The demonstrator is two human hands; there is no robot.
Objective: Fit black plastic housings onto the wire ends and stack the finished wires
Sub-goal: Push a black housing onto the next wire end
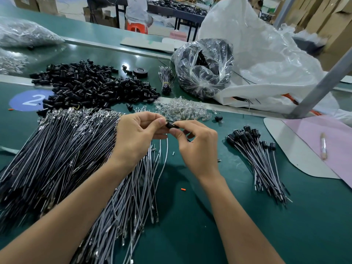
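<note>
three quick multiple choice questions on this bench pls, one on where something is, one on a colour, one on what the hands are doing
1. Where does the stack of finished wires lie?
A. to the right of the right hand
B. under the forearms
C. at the far left of the picture

2. What colour is the table top?
A. white
B. green
C. orange

3. What are the left hand and the right hand doing?
A. lying flat
B. hanging idle
C. pinching one black housing between their fingertips

Answers:
1 A: the wires with housings fitted lie fanned out on the right hand's outer side.
2 B: the bare surface between the arms is green.
3 C: thumbs and forefingers of both hands meet on the housing.
</note>
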